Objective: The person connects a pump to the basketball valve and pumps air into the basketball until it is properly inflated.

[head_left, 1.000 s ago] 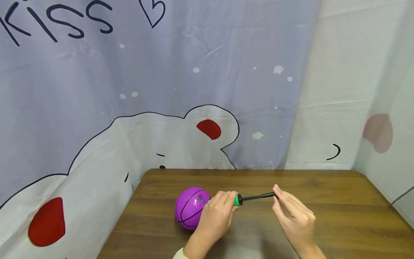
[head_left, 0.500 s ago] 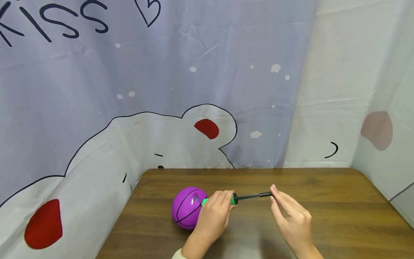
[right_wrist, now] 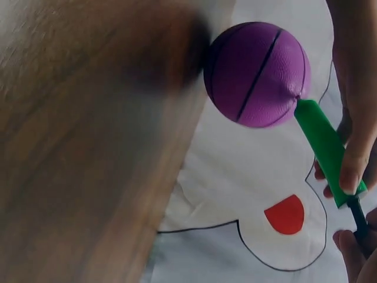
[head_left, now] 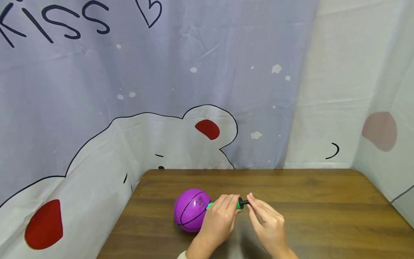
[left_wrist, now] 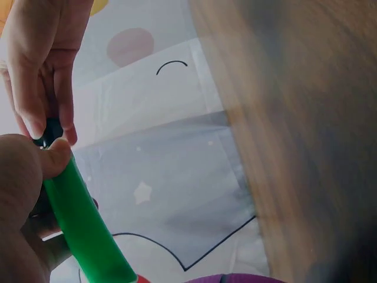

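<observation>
A purple ball with black seams (head_left: 191, 212) sits on the wooden table at the left. My left hand (head_left: 218, 219) grips the green barrel of a hand pump (right_wrist: 323, 147), whose tip meets the ball's surface in the right wrist view. At the barrel's other end, my right hand (head_left: 266, 223) pinches the black handle (head_left: 245, 202) between thumb and fingers. Only a short bit of black rod shows between barrel and handle. In the left wrist view the green barrel (left_wrist: 88, 224) runs down toward the ball (left_wrist: 235, 279), which peeks in at the bottom edge.
The brown wooden table (head_left: 323, 208) spreads under both hands. Behind it hangs a grey-blue and white curtain (head_left: 252, 90) printed with a bear outline and lettering, which also runs along the left and right sides.
My right hand has moved left toward my left hand, pushing the black handle in, so the long exposed rod is now mostly inside the barrel. The left hand and ball stay nearly in place.
</observation>
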{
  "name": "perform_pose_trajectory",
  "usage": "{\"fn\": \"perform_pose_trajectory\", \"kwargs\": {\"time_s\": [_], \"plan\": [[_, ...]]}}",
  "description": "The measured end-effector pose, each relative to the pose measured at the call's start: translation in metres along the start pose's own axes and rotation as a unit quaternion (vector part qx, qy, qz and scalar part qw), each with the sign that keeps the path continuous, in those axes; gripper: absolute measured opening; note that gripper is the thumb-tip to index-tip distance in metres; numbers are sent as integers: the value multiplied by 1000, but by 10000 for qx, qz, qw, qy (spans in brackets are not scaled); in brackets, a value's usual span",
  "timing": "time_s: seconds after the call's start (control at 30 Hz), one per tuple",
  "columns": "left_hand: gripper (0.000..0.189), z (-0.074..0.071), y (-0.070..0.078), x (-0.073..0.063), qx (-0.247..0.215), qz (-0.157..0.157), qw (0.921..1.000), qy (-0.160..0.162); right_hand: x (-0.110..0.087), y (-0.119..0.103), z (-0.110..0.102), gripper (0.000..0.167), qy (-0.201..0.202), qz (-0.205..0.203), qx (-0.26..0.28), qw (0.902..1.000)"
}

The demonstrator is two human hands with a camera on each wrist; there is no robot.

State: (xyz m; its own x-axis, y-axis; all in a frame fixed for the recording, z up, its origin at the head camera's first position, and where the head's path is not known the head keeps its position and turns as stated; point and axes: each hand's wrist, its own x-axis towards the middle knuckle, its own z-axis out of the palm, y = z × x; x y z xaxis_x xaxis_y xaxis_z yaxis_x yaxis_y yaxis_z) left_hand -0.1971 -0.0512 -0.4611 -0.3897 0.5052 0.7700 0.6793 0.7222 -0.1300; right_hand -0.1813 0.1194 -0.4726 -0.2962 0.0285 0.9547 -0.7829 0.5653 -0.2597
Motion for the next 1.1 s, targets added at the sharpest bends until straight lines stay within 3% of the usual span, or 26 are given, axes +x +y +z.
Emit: {"fn": "perform_pose_trajectory", "kwargs": {"time_s": [0.23,0.37,0.53,0.8,1.0,1.1], "plan": [[40,-2,-2,-2,-197,-67,9997,-108,10,9,-14,31,24,-621,-41,9981],[39,-3,-5,-3,-269,-149,9994,-131,23,12,-28,27,321,-809,-175,9960],[34,-6,-9,-3,-308,-209,9991,-219,39,12,-45,24,634,-787,-229,9946],[34,-4,-13,-5,-221,1,9997,61,52,5,-56,24,799,-790,-201,9935],[35,-5,-10,-2,-19,26,10000,69,40,4,-46,22,719,-384,-203,9965],[37,-2,-8,-1,105,176,9995,258,29,3,-35,24,604,-324,-204,9974]]}}
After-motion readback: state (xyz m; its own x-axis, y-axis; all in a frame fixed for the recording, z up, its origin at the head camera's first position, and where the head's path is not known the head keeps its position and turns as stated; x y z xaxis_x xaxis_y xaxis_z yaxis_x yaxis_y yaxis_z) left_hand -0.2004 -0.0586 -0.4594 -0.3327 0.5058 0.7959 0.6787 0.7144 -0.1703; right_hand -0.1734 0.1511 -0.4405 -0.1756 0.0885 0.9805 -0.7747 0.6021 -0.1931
